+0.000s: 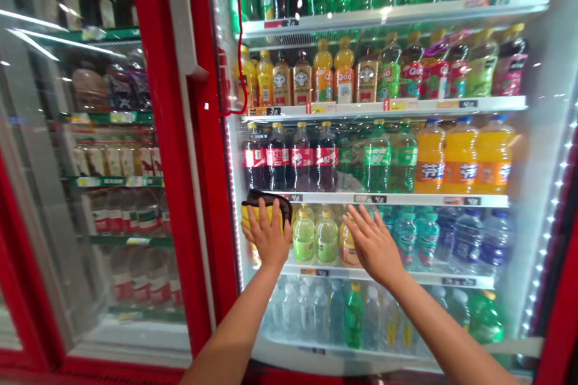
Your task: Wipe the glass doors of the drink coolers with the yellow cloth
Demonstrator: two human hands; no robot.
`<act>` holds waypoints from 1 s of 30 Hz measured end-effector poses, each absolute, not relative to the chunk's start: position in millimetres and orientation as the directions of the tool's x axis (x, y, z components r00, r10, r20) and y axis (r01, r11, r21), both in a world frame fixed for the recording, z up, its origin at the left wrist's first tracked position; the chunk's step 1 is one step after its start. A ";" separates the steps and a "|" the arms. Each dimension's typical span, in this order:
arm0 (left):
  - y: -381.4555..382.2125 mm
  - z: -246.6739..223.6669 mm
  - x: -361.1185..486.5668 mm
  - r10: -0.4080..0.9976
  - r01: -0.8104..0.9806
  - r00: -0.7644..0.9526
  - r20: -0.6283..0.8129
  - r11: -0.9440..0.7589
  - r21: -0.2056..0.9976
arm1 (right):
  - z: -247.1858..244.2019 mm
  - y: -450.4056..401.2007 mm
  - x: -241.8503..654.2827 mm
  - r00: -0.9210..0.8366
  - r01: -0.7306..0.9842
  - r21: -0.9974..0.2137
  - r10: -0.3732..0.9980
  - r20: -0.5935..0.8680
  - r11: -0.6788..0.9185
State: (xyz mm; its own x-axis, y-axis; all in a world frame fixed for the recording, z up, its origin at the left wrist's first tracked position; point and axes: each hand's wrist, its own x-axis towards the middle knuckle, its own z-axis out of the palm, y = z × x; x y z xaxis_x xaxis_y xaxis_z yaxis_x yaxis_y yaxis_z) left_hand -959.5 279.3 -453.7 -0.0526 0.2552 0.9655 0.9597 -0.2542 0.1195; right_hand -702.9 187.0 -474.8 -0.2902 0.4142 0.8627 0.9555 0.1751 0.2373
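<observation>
My left hand [267,234] is spread over a yellow cleaning cloth [280,200] with a dark edge, holding it flat against the glass door of a drinks fridge. Part of the cloth is hidden under the palm and fingers. To the right, my right hand [372,245] is open with its fingers stretched out and nothing in it; it appears to rest on the same glass. Behind the glass between the two hands stand light green bottles [326,237], and cola bottles [302,159] fill the shelf above the cloth.
The fridge has a red frame [212,192] with a grey handle [183,24] at its left. A red cord [239,30] hangs near the upper left of the glass. Orange drink bottles [460,153] stand on a shelf. Another fridge with bottles [130,210] is at left.
</observation>
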 end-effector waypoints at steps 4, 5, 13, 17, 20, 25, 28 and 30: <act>276.7 -431.8 -933.4 0.243 0.912 0.244 0.939 -0.387 -0.137 | -476.4 178.8 -681.1 -0.252 0.966 0.201 0.439 0.863 0.160; 278.1 -417.3 -928.9 0.229 0.909 0.240 0.943 -0.395 -0.135 | -476.4 177.2 -673.3 -0.235 0.971 0.186 0.440 0.866 0.153; 272.7 -443.0 -871.0 0.134 0.922 0.088 0.987 -0.385 -0.030 | -496.3 165.3 -615.4 -0.129 0.989 0.088 0.427 0.895 0.115; 266.2 -434.2 -837.9 0.081 0.791 0.473 0.877 -0.478 -0.382 | -495.1 160.4 -603.8 -0.105 0.991 0.056 0.440 0.892 0.123; 264.2 -393.6 -824.1 0.107 0.775 0.492 0.864 -0.505 -0.379 | -493.3 157.1 -591.1 -0.074 0.993 0.024 0.446 0.892 0.117; 254.0 -417.1 -804.7 0.155 0.843 0.349 0.924 -0.483 -0.237 | -505.2 146.4 -559.1 -0.021 0.996 -0.021 0.444 0.896 0.091; 244.4 -448.9 -777.3 0.095 0.687 0.627 0.773 -0.535 -0.491 | -510.2 138.2 -540.7 -0.003 0.997 -0.034 0.458 0.889 0.073; 240.3 -443.6 -753.2 0.021 0.550 0.755 0.655 -0.564 -0.616 | -509.4 133.4 -529.6 0.010 0.997 -0.044 0.460 0.888 0.064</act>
